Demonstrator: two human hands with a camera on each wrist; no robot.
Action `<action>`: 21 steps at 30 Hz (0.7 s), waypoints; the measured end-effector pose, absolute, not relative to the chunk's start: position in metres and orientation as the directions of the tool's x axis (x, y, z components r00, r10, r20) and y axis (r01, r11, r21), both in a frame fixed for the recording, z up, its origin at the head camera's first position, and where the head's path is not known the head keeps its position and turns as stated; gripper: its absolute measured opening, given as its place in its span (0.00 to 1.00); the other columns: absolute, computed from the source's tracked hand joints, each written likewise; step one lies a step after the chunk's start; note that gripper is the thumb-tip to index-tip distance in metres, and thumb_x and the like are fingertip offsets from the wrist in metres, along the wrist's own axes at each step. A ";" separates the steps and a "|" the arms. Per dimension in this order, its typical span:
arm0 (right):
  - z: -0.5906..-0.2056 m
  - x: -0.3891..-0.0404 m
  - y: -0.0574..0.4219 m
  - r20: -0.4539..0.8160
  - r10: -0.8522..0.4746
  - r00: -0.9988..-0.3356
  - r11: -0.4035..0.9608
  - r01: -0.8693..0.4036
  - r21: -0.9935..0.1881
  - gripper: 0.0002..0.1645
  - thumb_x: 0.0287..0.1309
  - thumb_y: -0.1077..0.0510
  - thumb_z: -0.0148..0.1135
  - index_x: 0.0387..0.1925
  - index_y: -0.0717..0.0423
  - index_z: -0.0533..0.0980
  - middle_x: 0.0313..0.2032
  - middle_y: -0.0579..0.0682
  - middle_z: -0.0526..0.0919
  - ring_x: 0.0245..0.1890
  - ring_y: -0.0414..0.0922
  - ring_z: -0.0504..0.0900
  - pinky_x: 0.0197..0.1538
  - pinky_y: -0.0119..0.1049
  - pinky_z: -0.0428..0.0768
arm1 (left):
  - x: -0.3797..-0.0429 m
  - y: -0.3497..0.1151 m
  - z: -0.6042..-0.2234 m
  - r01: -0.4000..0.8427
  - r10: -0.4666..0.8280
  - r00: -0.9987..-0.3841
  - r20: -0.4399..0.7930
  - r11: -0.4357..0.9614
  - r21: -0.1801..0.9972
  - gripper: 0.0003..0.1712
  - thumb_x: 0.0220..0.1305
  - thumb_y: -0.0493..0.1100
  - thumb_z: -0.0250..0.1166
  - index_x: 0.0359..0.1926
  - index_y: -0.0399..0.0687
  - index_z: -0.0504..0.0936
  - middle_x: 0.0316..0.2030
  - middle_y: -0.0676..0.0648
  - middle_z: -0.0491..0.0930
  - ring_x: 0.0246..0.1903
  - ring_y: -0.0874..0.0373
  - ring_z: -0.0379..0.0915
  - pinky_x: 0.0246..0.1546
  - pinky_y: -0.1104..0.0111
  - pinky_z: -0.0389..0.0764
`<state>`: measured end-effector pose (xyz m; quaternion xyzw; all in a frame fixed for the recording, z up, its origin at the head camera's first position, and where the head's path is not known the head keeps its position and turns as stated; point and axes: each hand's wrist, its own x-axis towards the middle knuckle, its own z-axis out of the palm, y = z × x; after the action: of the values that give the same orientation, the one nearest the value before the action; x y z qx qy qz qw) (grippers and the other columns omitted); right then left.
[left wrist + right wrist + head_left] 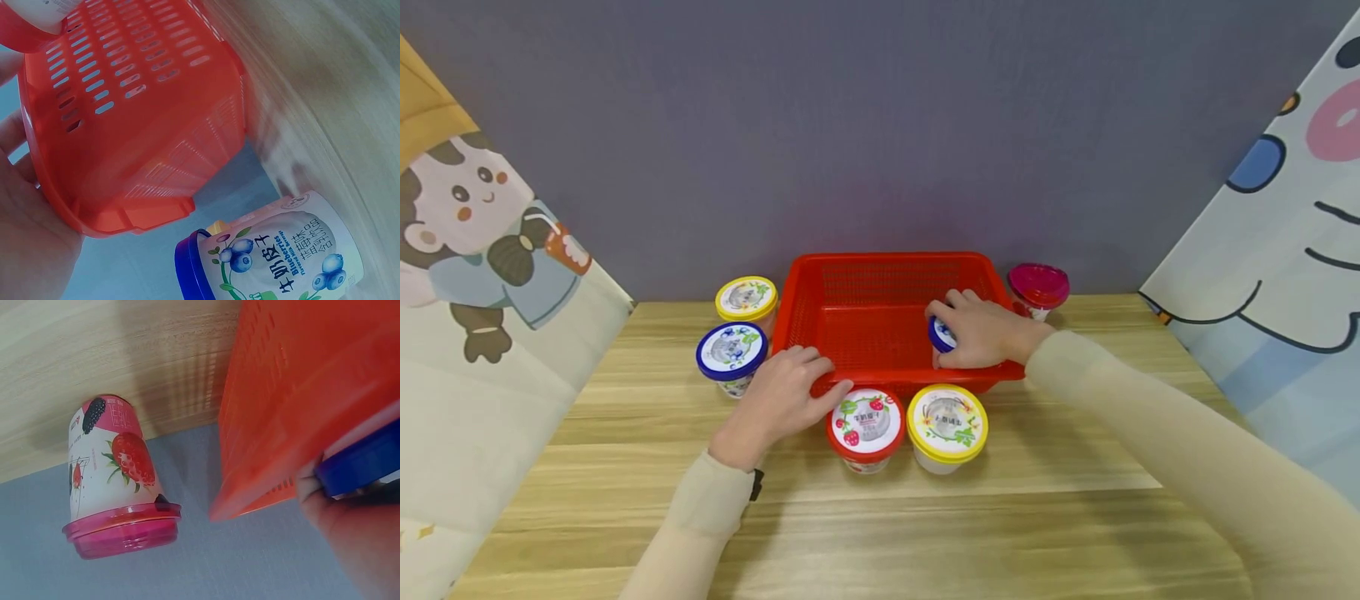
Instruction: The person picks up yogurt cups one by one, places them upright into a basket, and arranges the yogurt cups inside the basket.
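Note:
A red plastic basket [895, 333] stands at the back middle of the table. My left hand [782, 396] holds its front-left rim, fingers bent over the edge. Between that hand and the basket wall, the left wrist view shows small gaps. Over the basket's right part, my right hand [981, 332] grips a blue-lidded cup [942, 336] by its top. The cup's lower part is mostly hidden. Near my left thumb is a red-lidded strawberry cup [867, 425]; a yellow-lidded cup [947, 423] stands to its right.
Left of the basket stand a blueberry cup [275, 256] with a blue lid and a yellow-lidded cup [747, 298] behind it. A pink-lidded strawberry cup [112, 462] stands beyond its right side. A grey wall [880, 125] rises behind; printed panels flank the wooden table [925, 533].

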<state>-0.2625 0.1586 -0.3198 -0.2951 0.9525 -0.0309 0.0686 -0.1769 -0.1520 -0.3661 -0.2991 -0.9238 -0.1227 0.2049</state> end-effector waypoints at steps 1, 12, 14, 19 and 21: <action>-0.320 -0.263 0.158 -0.112 -0.569 -0.815 0.822 -0.560 -0.103 0.40 0.52 0.37 0.65 0.64 0.45 0.67 0.54 0.52 0.69 0.53 0.50 0.69 0.51 0.48 0.79 | -0.177 -0.152 -0.366 0.604 0.503 -0.735 0.454 0.790 0.104 0.21 0.67 0.57 0.65 0.37 0.44 0.88 0.32 0.48 0.83 0.31 0.52 0.76 0.36 0.61 0.79; -0.325 -0.265 0.157 -0.132 -0.558 -0.819 0.830 -0.548 -0.108 0.40 0.53 0.38 0.65 0.65 0.46 0.67 0.55 0.54 0.69 0.53 0.52 0.70 0.52 0.48 0.79 | -0.176 -0.151 -0.365 0.596 0.497 -0.745 0.444 0.795 0.110 0.20 0.67 0.58 0.65 0.37 0.45 0.88 0.32 0.49 0.82 0.31 0.53 0.76 0.36 0.61 0.78; -0.326 -0.266 0.157 -0.144 -0.554 -0.820 0.832 -0.545 -0.102 0.40 0.54 0.38 0.65 0.66 0.47 0.67 0.55 0.54 0.69 0.53 0.52 0.70 0.52 0.48 0.79 | -0.176 -0.151 -0.365 0.596 0.496 -0.745 0.446 0.795 0.111 0.20 0.67 0.57 0.65 0.37 0.45 0.88 0.31 0.49 0.82 0.31 0.53 0.76 0.35 0.62 0.78; -0.330 -0.268 0.157 -0.189 -0.536 -0.823 0.844 -0.528 -0.092 0.41 0.57 0.37 0.63 0.67 0.48 0.65 0.56 0.55 0.68 0.55 0.53 0.69 0.53 0.49 0.79 | -0.176 -0.151 -0.366 0.596 0.496 -0.745 0.446 0.795 0.111 0.20 0.67 0.57 0.65 0.37 0.45 0.88 0.31 0.49 0.82 0.31 0.54 0.75 0.35 0.63 0.78; -0.331 -0.270 0.158 -0.209 -0.527 -0.824 0.849 -0.520 -0.088 0.41 0.58 0.37 0.62 0.68 0.48 0.64 0.57 0.56 0.67 0.56 0.53 0.69 0.54 0.50 0.79 | -0.177 -0.151 -0.366 0.597 0.497 -0.744 0.447 0.795 0.110 0.20 0.67 0.57 0.65 0.37 0.45 0.88 0.31 0.49 0.82 0.31 0.54 0.75 0.35 0.62 0.78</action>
<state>-0.2696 0.1576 -0.3312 -0.2741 0.9549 -0.0134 0.1135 -0.1765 -0.1510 -0.3659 -0.2953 -0.9256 -0.1238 0.2019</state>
